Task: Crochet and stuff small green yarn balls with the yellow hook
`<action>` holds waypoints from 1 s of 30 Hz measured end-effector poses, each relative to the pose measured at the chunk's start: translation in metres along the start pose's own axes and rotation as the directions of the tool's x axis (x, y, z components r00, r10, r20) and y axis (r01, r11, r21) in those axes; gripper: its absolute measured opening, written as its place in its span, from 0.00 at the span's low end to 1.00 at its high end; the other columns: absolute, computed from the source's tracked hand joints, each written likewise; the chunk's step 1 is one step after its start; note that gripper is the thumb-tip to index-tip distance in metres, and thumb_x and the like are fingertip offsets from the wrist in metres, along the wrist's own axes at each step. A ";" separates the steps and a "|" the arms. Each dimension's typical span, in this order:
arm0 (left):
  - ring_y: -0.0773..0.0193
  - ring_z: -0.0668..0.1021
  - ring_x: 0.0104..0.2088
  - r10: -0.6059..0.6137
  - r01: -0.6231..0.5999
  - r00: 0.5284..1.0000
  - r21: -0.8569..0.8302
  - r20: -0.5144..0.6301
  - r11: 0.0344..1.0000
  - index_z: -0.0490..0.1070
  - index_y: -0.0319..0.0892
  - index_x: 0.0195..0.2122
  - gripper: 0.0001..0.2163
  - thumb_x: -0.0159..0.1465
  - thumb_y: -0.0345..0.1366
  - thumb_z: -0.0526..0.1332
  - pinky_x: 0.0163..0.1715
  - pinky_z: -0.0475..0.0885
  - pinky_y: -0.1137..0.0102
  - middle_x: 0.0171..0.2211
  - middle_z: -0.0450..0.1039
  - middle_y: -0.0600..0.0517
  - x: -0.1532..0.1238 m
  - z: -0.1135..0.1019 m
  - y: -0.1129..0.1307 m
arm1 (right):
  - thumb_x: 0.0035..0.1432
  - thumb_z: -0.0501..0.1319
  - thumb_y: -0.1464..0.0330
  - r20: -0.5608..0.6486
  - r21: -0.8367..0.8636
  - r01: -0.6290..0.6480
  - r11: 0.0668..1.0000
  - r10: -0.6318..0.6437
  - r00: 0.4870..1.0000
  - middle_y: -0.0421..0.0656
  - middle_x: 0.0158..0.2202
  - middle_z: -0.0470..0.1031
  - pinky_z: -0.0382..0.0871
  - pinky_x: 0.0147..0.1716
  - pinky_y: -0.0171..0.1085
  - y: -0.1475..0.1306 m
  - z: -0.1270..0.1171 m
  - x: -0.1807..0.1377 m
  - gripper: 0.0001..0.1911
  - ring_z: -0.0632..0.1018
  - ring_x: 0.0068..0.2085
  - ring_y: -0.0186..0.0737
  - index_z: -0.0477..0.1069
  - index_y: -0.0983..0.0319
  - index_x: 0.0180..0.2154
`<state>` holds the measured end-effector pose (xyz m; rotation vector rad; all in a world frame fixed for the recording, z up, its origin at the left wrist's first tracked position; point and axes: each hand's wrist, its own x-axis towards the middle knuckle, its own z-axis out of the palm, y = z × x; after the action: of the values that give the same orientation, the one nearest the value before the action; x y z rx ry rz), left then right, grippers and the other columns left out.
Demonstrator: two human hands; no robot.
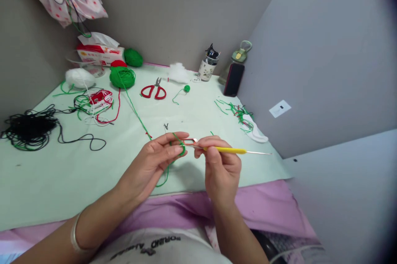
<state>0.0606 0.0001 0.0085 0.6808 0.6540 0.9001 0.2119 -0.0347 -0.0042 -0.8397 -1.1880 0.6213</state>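
Note:
My right hand is closed around the yellow handle of a crochet hook, whose thin metal ends stick out on both sides. The left end of the hook meets a small loop of green yarn. That loop is pinched in the fingertips of my left hand. From this hand, a green strand runs up to a green yarn ball at the back left, and a loose strand hangs below. Just behind the fingertips shows a small red-edged object, partly hidden; I cannot make out what it is.
Red-handled scissors lie mid-table beside a tiny green ball. Black yarn spreads at the left. At the back stand a tissue box, a pen cup and a phone. Yarn scraps lie right.

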 end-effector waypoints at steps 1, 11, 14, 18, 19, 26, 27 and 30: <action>0.68 0.78 0.40 0.025 -0.025 1.000 0.031 -0.004 0.999 0.85 0.47 0.43 0.11 0.59 0.35 0.74 0.45 0.72 0.77 0.36 0.80 0.54 -0.001 0.001 -0.001 | 0.69 0.61 0.71 0.025 0.020 -0.018 1.000 0.018 1.000 0.41 0.38 0.81 0.74 0.34 0.38 0.000 0.001 0.000 0.10 0.79 0.36 0.37 0.82 0.54 0.42; 0.63 0.77 0.42 0.094 -0.087 0.995 0.200 -0.024 0.976 0.84 0.49 0.46 0.13 0.59 0.36 0.74 0.47 0.69 0.69 0.37 0.78 0.53 -0.005 0.000 0.001 | 0.71 0.59 0.64 0.041 0.140 -0.184 0.973 0.180 0.983 0.43 0.39 0.83 0.76 0.38 0.38 0.006 -0.002 0.000 0.10 0.80 0.36 0.36 0.80 0.57 0.41; 0.63 0.75 0.41 0.102 -0.094 0.994 0.214 -0.026 0.972 0.84 0.49 0.46 0.12 0.61 0.36 0.72 0.46 0.68 0.69 0.37 0.77 0.52 -0.007 0.000 0.003 | 0.72 0.58 0.63 0.064 0.155 -0.195 0.969 0.187 0.980 0.43 0.38 0.83 0.77 0.37 0.39 0.005 -0.005 0.001 0.12 0.81 0.34 0.36 0.79 0.59 0.41; 0.62 0.74 0.40 0.126 -0.115 0.992 0.249 -0.030 0.962 0.84 0.50 0.47 0.12 0.62 0.36 0.71 0.45 0.68 0.69 0.37 0.75 0.52 -0.008 0.000 0.004 | 0.73 0.55 0.66 0.075 0.064 -0.110 0.992 0.105 0.992 0.43 0.40 0.83 0.78 0.37 0.39 0.001 -0.006 -0.001 0.12 0.82 0.35 0.36 0.78 0.57 0.43; 0.62 0.74 0.40 0.137 -0.125 0.990 0.260 -0.030 0.958 0.84 0.50 0.47 0.12 0.62 0.36 0.71 0.45 0.68 0.69 0.37 0.75 0.53 -0.008 -0.001 0.003 | 0.74 0.55 0.67 0.081 0.004 -0.075 0.997 0.074 0.994 0.43 0.41 0.82 0.78 0.37 0.39 0.000 -0.006 -0.002 0.12 0.82 0.36 0.36 0.78 0.57 0.44; 0.62 0.75 0.40 0.195 -0.185 0.981 0.311 -0.004 0.932 0.84 0.53 0.47 0.11 0.63 0.37 0.71 0.45 0.69 0.69 0.36 0.77 0.54 -0.008 -0.001 0.001 | 0.72 0.54 0.73 0.171 -0.230 0.260 0.938 -0.224 0.959 0.44 0.43 0.82 0.79 0.44 0.46 -0.001 -0.008 -0.010 0.14 0.82 0.44 0.42 0.75 0.55 0.49; 0.62 0.75 0.41 0.197 -0.188 0.980 0.311 0.003 0.932 0.84 0.53 0.47 0.11 0.63 0.37 0.71 0.46 0.69 0.68 0.37 0.78 0.53 -0.008 -0.001 0.001 | 0.72 0.53 0.73 0.164 -0.219 0.256 0.942 -0.222 0.961 0.44 0.43 0.82 0.79 0.44 0.46 0.000 -0.008 -0.010 0.14 0.82 0.44 0.42 0.75 0.55 0.49; 0.61 0.76 0.41 0.201 -0.195 0.980 0.304 0.012 0.932 0.84 0.52 0.47 0.11 0.64 0.37 0.71 0.46 0.70 0.67 0.38 0.79 0.53 -0.007 -0.002 0.002 | 0.72 0.53 0.73 0.157 -0.211 0.236 0.949 -0.205 0.966 0.44 0.42 0.82 0.79 0.42 0.46 0.000 -0.008 -0.009 0.14 0.83 0.43 0.42 0.75 0.55 0.49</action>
<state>0.0553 -0.0045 0.0102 1.0302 0.7592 1.0024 0.2169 -0.0433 -0.0100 -0.8513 -1.4729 0.3644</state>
